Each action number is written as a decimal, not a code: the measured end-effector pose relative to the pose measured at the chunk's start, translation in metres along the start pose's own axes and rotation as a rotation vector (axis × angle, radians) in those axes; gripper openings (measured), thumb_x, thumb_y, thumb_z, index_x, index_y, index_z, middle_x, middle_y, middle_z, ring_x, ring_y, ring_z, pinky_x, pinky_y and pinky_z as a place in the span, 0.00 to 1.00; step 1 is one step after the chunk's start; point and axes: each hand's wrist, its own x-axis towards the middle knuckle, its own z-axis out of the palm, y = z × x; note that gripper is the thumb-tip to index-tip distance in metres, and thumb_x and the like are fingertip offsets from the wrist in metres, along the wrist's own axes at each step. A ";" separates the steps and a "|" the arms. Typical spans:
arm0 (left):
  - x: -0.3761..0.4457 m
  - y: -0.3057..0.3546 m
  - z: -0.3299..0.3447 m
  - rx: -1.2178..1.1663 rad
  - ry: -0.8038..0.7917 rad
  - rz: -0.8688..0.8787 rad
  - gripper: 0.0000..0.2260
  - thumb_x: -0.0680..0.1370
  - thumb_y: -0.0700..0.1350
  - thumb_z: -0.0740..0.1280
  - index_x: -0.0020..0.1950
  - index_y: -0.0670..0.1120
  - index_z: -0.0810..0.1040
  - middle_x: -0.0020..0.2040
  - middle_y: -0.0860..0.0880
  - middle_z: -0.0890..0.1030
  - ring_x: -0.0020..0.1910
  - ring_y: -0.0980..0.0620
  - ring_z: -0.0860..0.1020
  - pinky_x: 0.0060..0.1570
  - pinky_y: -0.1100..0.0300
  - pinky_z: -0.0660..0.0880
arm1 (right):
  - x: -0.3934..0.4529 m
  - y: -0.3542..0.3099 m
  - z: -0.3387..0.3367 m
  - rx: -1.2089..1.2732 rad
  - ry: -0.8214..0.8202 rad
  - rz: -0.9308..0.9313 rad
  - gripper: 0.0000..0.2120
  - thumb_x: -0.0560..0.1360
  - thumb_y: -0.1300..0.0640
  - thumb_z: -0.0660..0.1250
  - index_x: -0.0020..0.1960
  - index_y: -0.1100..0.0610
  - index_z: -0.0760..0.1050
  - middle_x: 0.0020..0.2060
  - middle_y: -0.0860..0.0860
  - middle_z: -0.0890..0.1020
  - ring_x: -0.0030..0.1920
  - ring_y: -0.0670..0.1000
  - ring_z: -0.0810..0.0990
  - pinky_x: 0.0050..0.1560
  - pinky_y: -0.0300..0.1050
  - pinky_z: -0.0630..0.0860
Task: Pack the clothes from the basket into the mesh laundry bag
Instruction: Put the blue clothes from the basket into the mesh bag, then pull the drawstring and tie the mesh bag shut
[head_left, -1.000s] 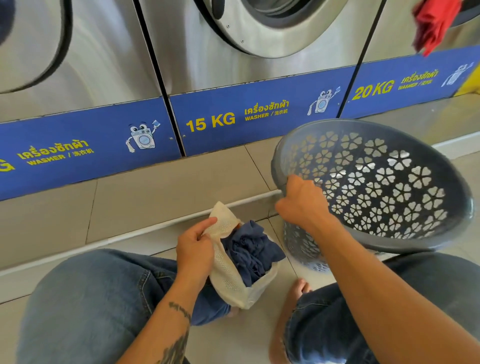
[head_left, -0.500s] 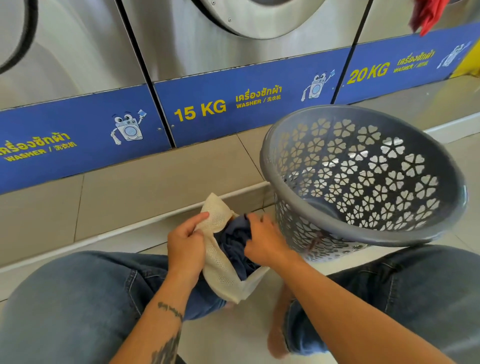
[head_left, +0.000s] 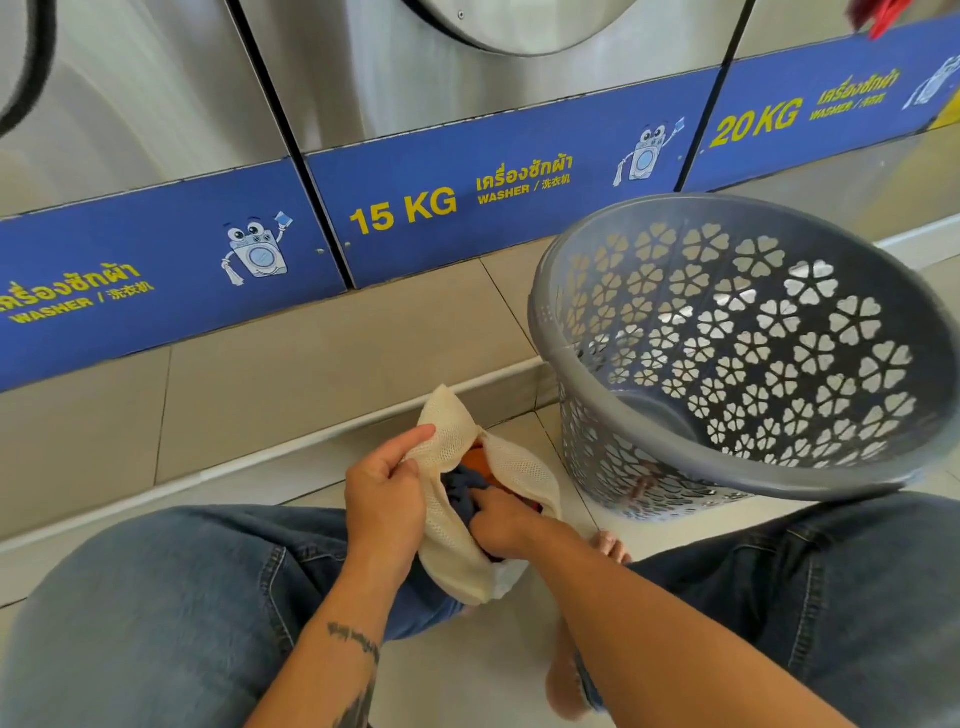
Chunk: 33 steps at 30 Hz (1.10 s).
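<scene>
Pushing clothes down into the mesh laundry bag on the floor between my knees.

My left hand (head_left: 387, 506) is pinching the cream mesh laundry bag (head_left: 470, 551) by its upper edge, fingers closed on the mesh and holding the mouth open. My right hand (head_left: 501, 522) is reaching into that opening, its fingers buried among the dark blue clothes (head_left: 462, 491), so I cannot tell whether they are curled or spread. Something orange, possibly another garment, is showing at the far side of the mouth. The grey basket (head_left: 566, 364) is standing on the floor just to the right of the bag, tilting toward me, in front of the washers (head_left: 483, 98).
</scene>
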 end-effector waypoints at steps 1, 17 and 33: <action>0.001 0.001 0.000 0.010 0.018 -0.012 0.22 0.78 0.32 0.58 0.53 0.56 0.83 0.51 0.58 0.80 0.42 0.63 0.76 0.34 0.77 0.70 | 0.000 -0.001 -0.002 0.016 0.007 0.001 0.16 0.80 0.56 0.56 0.65 0.59 0.74 0.64 0.59 0.77 0.62 0.61 0.75 0.62 0.51 0.70; 0.010 0.001 -0.007 0.206 -0.074 -0.124 0.14 0.74 0.39 0.61 0.46 0.56 0.82 0.44 0.54 0.81 0.41 0.53 0.77 0.43 0.54 0.75 | 0.004 -0.009 -0.065 0.029 0.458 -0.101 0.26 0.75 0.62 0.61 0.72 0.49 0.69 0.67 0.54 0.71 0.66 0.57 0.70 0.63 0.53 0.72; 0.117 0.034 0.006 0.804 -0.409 0.082 0.15 0.76 0.50 0.66 0.63 0.52 0.77 0.61 0.48 0.77 0.57 0.47 0.76 0.56 0.55 0.72 | 0.055 -0.020 -0.066 0.139 0.147 -0.196 0.09 0.78 0.57 0.65 0.53 0.51 0.83 0.45 0.48 0.84 0.46 0.47 0.80 0.50 0.44 0.75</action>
